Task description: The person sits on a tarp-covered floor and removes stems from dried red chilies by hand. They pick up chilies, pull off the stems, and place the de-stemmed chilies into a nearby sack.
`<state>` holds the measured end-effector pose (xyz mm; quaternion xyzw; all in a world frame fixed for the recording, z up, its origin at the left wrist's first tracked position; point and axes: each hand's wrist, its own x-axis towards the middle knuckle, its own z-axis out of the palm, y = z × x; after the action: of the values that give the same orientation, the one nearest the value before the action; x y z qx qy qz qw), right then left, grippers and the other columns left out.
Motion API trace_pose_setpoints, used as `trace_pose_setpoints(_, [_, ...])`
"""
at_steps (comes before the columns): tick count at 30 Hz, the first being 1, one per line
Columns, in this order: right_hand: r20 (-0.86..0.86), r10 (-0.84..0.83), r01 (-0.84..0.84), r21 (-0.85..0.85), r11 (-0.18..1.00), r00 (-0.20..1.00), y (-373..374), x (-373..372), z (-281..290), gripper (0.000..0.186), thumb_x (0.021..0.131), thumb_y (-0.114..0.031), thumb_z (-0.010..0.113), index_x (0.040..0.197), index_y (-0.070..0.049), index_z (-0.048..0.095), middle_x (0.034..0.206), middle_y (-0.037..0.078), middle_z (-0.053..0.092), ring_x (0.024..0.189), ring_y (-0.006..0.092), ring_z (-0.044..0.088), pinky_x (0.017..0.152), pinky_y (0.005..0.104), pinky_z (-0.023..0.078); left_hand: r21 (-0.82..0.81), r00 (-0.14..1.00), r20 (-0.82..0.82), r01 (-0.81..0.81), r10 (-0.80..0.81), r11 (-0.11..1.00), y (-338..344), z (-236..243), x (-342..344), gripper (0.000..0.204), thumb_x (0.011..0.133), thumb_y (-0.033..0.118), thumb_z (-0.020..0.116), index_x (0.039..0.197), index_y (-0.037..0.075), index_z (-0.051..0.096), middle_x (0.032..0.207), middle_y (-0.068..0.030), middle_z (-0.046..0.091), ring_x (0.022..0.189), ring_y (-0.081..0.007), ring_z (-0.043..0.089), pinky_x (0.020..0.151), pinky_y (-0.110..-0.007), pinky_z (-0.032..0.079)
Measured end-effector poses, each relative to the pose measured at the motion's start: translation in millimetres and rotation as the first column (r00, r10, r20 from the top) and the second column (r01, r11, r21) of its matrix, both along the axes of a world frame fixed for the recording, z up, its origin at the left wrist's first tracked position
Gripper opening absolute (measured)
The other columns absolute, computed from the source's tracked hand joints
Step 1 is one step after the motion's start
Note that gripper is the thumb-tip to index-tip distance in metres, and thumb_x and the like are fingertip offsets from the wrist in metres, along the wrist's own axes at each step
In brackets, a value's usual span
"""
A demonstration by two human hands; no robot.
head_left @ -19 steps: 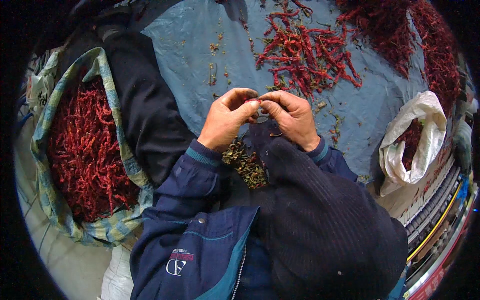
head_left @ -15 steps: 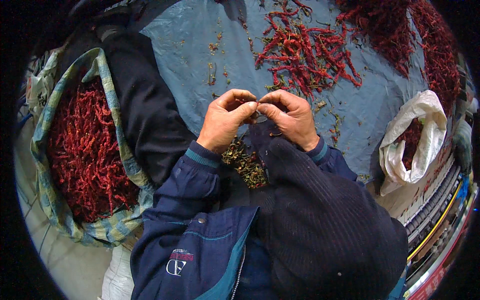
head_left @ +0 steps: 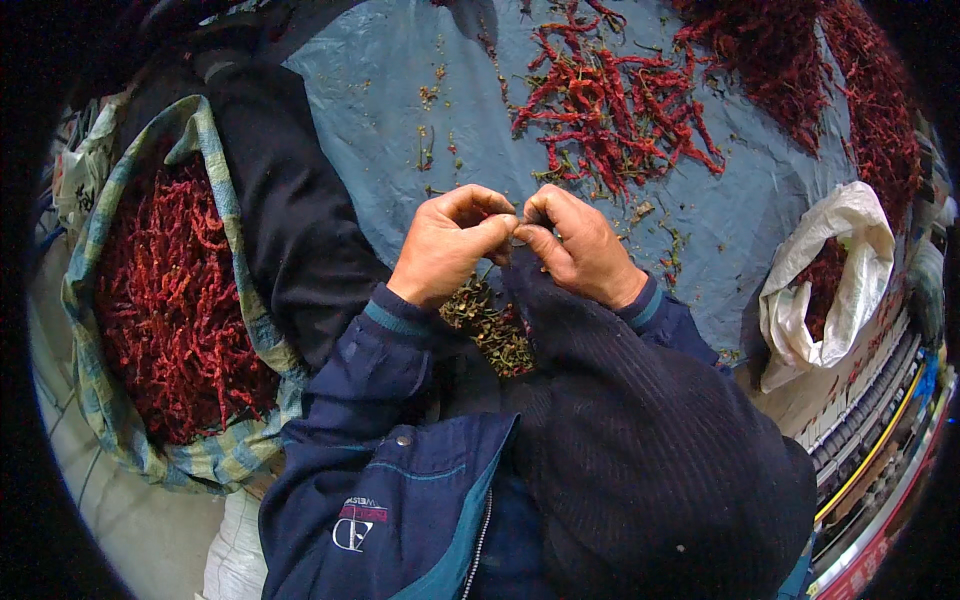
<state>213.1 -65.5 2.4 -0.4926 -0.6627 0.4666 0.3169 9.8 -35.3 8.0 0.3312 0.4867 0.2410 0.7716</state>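
My left hand point(head_left: 450, 250) and my right hand point(head_left: 585, 252) meet fingertip to fingertip over my lap, both closed in a pinch. A bit of dark red dried chili shows under the curled fingers of my left hand. Whatever lies between my right thumb and forefinger is too small and hidden to make out. Just below the hands is a heap of greenish-brown chili stems point(head_left: 495, 335), partly covered by my left sleeve and the dark ribbed cloth point(head_left: 660, 420) over my leg. Beyond my fingers, loose dried red chilies point(head_left: 620, 105) lie on a blue tarp point(head_left: 390, 130).
At left stands a checked cloth sack point(head_left: 226, 205) full of dried chilies point(head_left: 180, 310). An open white woven sack point(head_left: 868, 240) at right holds more. Bigger chili heaps point(head_left: 765, 70) cover the tarp's far right. Stem scraps are scattered across the tarp.
My hands have shifted slightly nearer to me, and the right fingers have bent up more. A small rounded thing seen below the fingertips earlier no longer shows.
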Motion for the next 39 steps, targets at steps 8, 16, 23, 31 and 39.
trace_pose_setpoints(8, [0.019,-0.062,0.063,-0.047,0.997,0.998,-5,-2,6,0.017,0.095,-0.017,0.061,0.090,-0.002,0.055,0.080,0.018,0.056,0.073,0.0377,0.057,0.065,0.0430,0.047,-0.135,0.975,0.005,-0.219,0.222,0.966,-3,-6,1,0.015,0.096,0.013,0.066,0.107,0.002,0.064,0.093,-0.0048,0.067,0.072,-0.0127,0.063,0.066,-0.028,0.054])
trace_pose_setpoints(16, [0.045,0.091,-0.090,-0.023,0.996,0.995,-16,-7,-18,0.021,0.093,-0.015,0.063,0.078,-0.002,0.055,0.071,0.015,0.053,0.064,0.0328,0.057,0.060,0.0406,0.046,0.164,0.911,-0.183,-0.343,0.370,0.925,-3,24,-86,0.021,0.103,0.018,0.058,0.116,0.003,0.068,0.095,-0.0028,0.067,0.069,-0.0094,0.060,0.062,-0.026,0.051])
trace_pose_setpoints(23, [-0.083,0.005,-0.018,-0.153,0.988,0.997,-24,-26,1,0.007,0.087,-0.006,0.066,0.086,0.000,0.061,0.082,0.012,0.061,0.075,0.0267,0.062,0.068,0.0357,0.050,0.624,0.397,-0.736,0.084,0.548,0.777,-3,92,-282,0.028,0.103,0.017,0.058,0.121,0.000,0.069,0.105,-0.0027,0.071,0.088,-0.0085,0.062,0.079,-0.023,0.049])
trace_pose_setpoints(31, [0.219,0.131,-0.151,0.081,0.985,0.967,-57,17,-33,0.015,0.088,-0.018,0.068,0.086,-0.003,0.064,0.079,0.011,0.062,0.076,0.0312,0.064,0.068,0.0386,0.051,0.576,0.146,-0.817,0.264,0.558,0.774,4,123,-325,0.021,0.097,0.017,0.068,0.105,-0.002,0.075,0.128,-0.0154,0.068,0.115,-0.0193,0.063,0.101,-0.030,0.046])
trace_pose_setpoints(39, [0.523,0.251,-0.072,-0.340,0.938,0.815,-128,93,-30,0.040,0.097,-0.040,0.059,0.075,-0.008,0.065,0.074,0.015,0.065,0.069,0.0368,0.064,0.061,0.0483,0.050,0.653,0.533,-0.748,0.484,0.396,0.583,12,69,-170,0.011,0.095,0.006,0.067,0.100,-0.003,0.072,0.114,-0.0141,0.070,0.108,-0.0236,0.066,0.095,-0.034,0.050])
